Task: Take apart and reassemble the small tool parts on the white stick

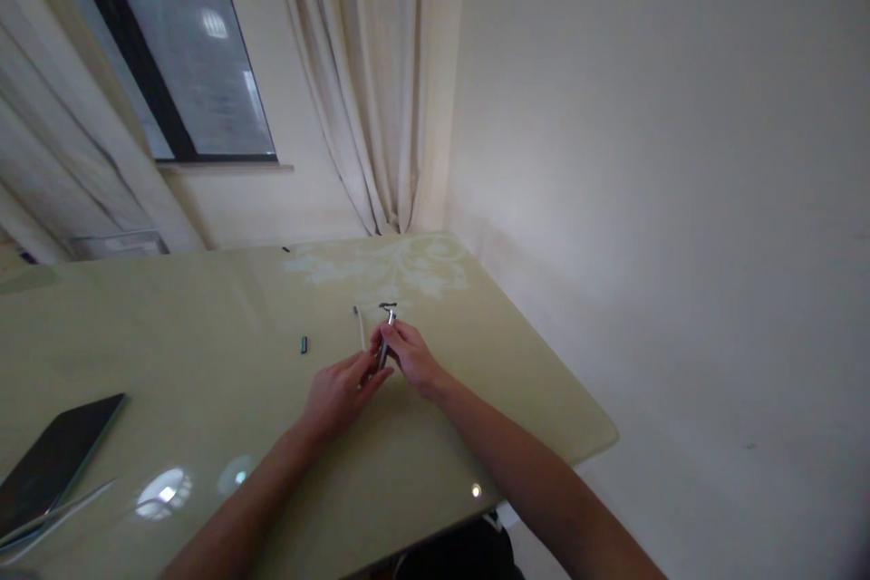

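Observation:
My left hand and my right hand meet over the glossy pale-green table. Between their fingertips they hold a small slim dark pen-like object with a silvery tip, tilted up and away from me. A thin pale stick lies on the table just beyond my left fingers. A small dark curved piece lies just past the silvery tip. A short dark cap-like piece lies to the left of my hands.
A dark tablet or phone lies at the table's near left. Curtains and a window stand behind the table. A bare wall runs along the right, by the table's right edge.

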The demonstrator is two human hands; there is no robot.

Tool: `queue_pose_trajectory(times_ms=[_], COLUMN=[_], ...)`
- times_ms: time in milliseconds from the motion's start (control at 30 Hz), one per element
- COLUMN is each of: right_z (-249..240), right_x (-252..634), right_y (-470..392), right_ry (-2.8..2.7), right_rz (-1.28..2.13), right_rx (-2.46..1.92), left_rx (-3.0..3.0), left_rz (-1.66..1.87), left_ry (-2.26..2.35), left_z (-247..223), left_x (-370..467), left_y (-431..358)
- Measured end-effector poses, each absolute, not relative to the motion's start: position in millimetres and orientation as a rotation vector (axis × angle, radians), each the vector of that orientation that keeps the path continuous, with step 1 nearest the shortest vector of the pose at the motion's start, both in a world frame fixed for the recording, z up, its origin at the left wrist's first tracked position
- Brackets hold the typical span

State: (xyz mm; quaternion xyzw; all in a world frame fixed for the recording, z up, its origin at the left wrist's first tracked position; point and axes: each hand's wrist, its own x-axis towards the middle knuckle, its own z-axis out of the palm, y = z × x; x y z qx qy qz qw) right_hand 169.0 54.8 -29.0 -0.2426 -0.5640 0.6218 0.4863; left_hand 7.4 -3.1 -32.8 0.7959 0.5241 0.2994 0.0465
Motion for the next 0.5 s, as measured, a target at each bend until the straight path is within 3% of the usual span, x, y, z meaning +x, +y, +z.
queue_pose_trajectory(times_ms=[133,233,500], right_z=[-20.9,-15.5,-10.4], right_x=[182.0,191.4,193.0], right_y=[61.4,64.1,49.8], right_ry=[-1.456,-1.597,-1.872], right_rz=[1.385,1.520,1.645], right_rx=[-0.653,-0.635,-0.526], left_rx=[2.105,1.860,1.651], left_rz=[1.086,1.255,1.156], left_ry=[1.571,1.479,1.150], left_z=[-24.8,-13.7,-1.3], left_x=[-17.6,-27.1,-19.1], left_y=[6.7,8.3,-1.7])
